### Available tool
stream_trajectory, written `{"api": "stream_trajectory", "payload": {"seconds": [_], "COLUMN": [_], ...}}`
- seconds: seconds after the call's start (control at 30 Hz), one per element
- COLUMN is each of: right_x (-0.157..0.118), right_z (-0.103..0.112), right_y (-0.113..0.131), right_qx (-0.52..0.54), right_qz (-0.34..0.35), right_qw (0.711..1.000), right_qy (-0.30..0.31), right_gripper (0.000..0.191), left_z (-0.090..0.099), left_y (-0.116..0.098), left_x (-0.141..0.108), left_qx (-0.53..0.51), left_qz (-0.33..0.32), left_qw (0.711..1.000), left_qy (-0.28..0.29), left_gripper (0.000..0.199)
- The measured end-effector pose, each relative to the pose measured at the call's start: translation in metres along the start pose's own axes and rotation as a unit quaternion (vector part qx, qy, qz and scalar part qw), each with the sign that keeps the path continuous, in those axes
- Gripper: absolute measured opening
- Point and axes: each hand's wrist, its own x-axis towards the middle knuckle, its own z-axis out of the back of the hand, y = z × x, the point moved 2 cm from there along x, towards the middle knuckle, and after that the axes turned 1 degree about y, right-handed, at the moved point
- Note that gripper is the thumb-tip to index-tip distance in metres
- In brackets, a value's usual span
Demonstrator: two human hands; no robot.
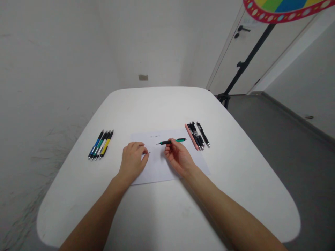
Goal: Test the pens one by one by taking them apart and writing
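Observation:
My right hand (179, 157) holds a green and black pen (180, 140) between thumb and fingers, its thin tip pointing left above the white paper (159, 170). Over the left part of the paper, my left hand (134, 158) has its thumb and fingers closed around something small; a dark tip pokes out beside the thumb, the rest is hidden. Small dark writing (155, 136) shows near the paper's top edge.
Several pens with blue, green, white and yellow barrels (101, 144) lie left on the white table (157, 108). Right of the paper are a pink pen (192, 137), several black pens (196, 136) and another black pen (203, 134). Behind stands a black pole (248, 57) with a colourful wheel (285, 10).

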Motion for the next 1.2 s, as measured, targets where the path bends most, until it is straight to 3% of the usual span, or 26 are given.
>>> {"api": "stream_trajectory", "payload": {"seconds": [0.23,0.53,0.73,1.2], "right_x": [0.0,-0.004,-0.007,-0.008], "right_z": [0.001,0.0,-0.002,-0.003], "right_y": [0.0,0.0,0.002,0.002], "right_qx": [-0.008,-0.053,-0.09,-0.11], "right_qz": [0.005,0.045,0.09,0.097], "right_qw": [1.0,0.997,0.991,0.989], "right_qy": [0.003,0.015,0.029,0.025], "right_gripper": [0.02,0.029,0.032,0.029], "left_z": [0.003,0.021,0.023,0.024], "left_y": [-0.008,-0.014,-0.015,-0.017], "left_x": [0.001,-0.003,-0.003,-0.003], "left_qx": [-0.018,-0.16,-0.196,-0.188], "left_qz": [-0.046,-0.008,-0.026,-0.044], "left_qw": [0.998,0.971,0.961,0.965], "left_qy": [-0.048,-0.176,-0.192,-0.179], "left_gripper": [0.007,0.01,0.008,0.008]}}
